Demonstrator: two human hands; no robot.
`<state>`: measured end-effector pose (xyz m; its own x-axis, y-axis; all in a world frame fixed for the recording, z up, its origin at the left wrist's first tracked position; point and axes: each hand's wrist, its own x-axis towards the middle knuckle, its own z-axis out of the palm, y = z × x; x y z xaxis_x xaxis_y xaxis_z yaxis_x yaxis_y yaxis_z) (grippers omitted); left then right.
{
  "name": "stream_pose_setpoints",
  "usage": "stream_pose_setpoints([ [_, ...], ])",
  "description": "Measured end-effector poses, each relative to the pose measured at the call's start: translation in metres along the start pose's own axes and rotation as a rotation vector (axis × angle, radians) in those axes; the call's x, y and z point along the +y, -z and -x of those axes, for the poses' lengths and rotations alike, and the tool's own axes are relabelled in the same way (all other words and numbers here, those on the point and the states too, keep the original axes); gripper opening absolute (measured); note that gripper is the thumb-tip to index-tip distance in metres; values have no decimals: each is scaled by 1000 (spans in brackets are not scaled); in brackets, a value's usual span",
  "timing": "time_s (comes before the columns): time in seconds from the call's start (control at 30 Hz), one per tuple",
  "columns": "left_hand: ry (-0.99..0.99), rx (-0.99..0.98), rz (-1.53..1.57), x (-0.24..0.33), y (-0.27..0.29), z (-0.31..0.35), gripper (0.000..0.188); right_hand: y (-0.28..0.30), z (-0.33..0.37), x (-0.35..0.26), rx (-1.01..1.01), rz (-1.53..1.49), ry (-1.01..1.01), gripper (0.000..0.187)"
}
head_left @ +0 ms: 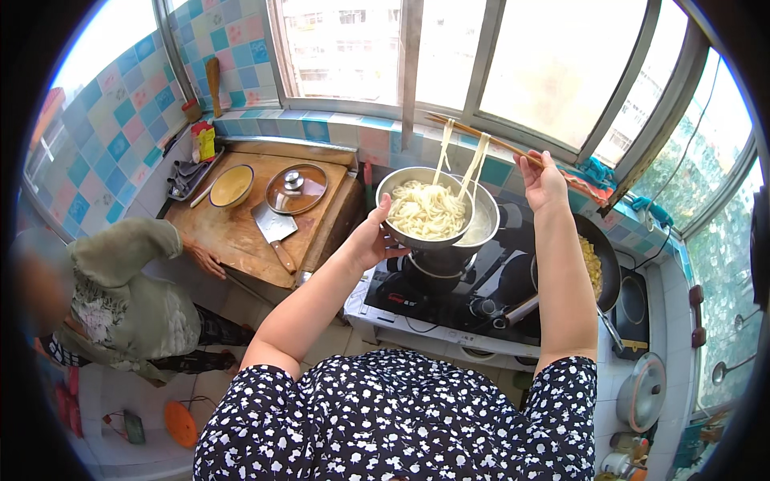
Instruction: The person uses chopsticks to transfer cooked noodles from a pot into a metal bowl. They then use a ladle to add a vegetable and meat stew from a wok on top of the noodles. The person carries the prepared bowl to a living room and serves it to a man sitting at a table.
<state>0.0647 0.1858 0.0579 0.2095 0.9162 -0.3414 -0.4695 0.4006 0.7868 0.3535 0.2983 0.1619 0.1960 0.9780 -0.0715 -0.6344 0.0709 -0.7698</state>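
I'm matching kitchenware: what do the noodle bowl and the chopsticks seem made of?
Noodle bowl: probably smooth stainless steel, judging by its silvery-grey sheen.
Chopsticks: likely wood or bamboo, given their brown colour; finish too small to judge.

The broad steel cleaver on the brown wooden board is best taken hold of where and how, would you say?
Probably by its brown wooden handle, from the near corner of the board: the handle points that way, while the broad blade lies flat farther in.

Creamy-white noodles, silvery bowl, brown chopsticks, black stove, yellow food, warm-brown tabletop, wall tiles checkered in blue, pink and white, black shirt scattered with white flowers
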Motion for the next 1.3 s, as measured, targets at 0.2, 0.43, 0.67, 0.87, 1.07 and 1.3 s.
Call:
stream_pose_setpoints([
  [0.2,-7,19,2,-2,-5,-5,66,-48,18,-53,-26,14,140,32],
  [0.43,-18,-18,18,-9,-5,-19,63,-105,42,-109,-54,24,300,30],
  [0.67,6,-8,24,-12,-5,-29,61,-133,50,-141,-149,77,418,27],
  [0.87,2,25,5,-9,-13,-28,67,-98,64,-124,-257,425,433,32],
  [1.07,3,6,16,-6,-16,-28,62,-35,88,-73,-286,778,297,32],
  [1.3,-53,-37,-58,11,-15,-18,70,93,86,-81,-80,648,356,28],
])
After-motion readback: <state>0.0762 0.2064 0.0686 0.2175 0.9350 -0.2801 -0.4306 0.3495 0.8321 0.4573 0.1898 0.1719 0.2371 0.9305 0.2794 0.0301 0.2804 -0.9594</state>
